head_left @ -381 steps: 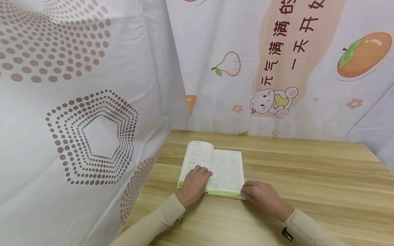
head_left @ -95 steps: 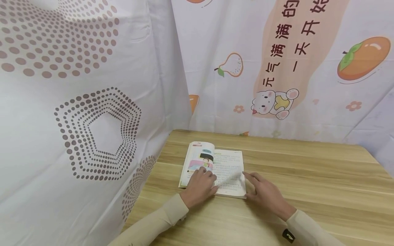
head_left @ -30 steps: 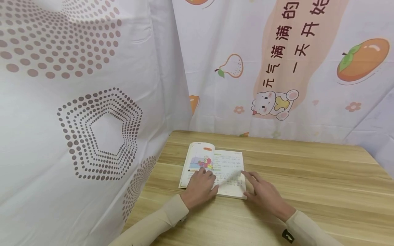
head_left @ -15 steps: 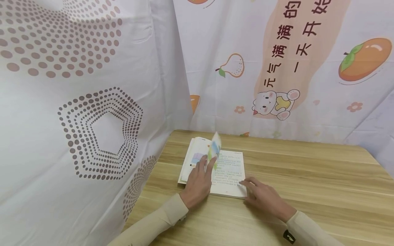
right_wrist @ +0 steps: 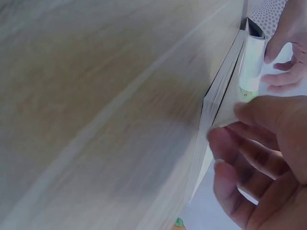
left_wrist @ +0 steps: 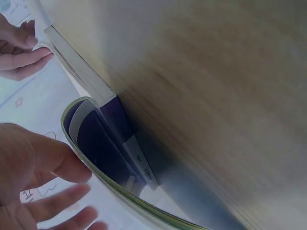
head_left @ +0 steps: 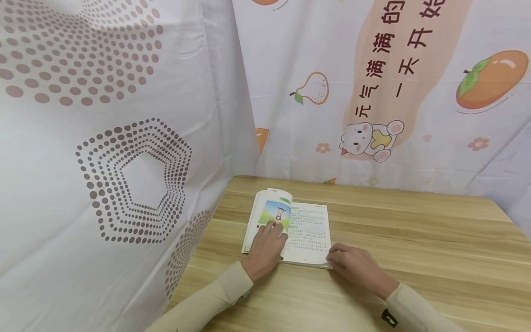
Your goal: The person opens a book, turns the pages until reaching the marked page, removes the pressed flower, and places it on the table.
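Note:
An open book [head_left: 308, 237] lies on the wooden table, with a picture of a child on its left page and lines of print on its right page. My left hand [head_left: 265, 248] rests on the lower part of the left page, fingers loosely bent and spread. The left wrist view shows the left-side pages bowed up beside that hand's thumb [left_wrist: 67, 163]. At the lower right corner of the book my right hand [head_left: 358, 267] pinches a page corner between thumb and forefinger. In the right wrist view that page [right_wrist: 228, 108] lifts a little off the stack beneath.
The wood-grain table [head_left: 415, 230] stretches to the right of the book. A white dotted curtain [head_left: 124, 276] hangs along the left, and a curtain printed with fruit [head_left: 309, 161] hangs behind the table's back edge.
A page that stood upright by my left hand half a second ago now lies on the left, showing a new picture. My right hand has gone from touching the right page to pinching its corner.

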Demonstrator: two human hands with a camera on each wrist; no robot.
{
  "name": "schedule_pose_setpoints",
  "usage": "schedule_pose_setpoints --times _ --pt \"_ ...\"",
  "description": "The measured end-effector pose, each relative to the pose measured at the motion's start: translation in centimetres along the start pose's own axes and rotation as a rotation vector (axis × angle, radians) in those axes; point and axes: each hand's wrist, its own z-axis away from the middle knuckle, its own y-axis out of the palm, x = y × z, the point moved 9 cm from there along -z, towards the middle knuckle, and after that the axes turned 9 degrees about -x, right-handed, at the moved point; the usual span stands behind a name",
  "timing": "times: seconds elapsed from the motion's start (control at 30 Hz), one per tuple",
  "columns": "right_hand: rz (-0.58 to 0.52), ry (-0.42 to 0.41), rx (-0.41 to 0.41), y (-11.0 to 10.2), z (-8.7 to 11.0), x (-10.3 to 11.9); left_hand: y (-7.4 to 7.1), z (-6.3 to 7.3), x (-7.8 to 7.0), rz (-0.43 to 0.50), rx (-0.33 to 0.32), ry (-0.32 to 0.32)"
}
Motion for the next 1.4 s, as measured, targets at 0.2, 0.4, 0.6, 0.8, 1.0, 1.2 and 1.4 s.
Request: schedule_pose_setpoints --times 0.2,0.4,0.6,0.8,1.0,1.2,1.4 --pt "0.011 -0.019 -0.049 -0.4 -0.3 0.2 0.3 0.0 -0.5 0.011 -0.009 0.038" --pt "0.025 -0.026 -0.096 -0.7 -0.6 0.4 0.3 0.0 -0.9 0.055 0.006 0.049" --pt "0.031 -0.018 -0.135 -1.2 -0.7 0.4 0.8 0.3 -1.4 0.094 0.071 0.057" --pt "0.020 0.006 -0.160 -1.5 -0.8 0.2 1.1 0.5 -1.7 0.078 0.085 0.084" --pt "0.008 0.078 -0.138 -1.4 -0.8 0.0 0.8 0.5 -1.7 0.080 0.034 0.088" --pt "-0.017 0.191 -0.102 -1.5 -0.7 -0.8 0.7 0.3 -1.6 0.064 0.040 0.056" --pt "-0.001 0.222 -0.064 -1.2 -0.5 -1.1 -0.2 -0.1 -1.1 0.022 -0.025 0.017"
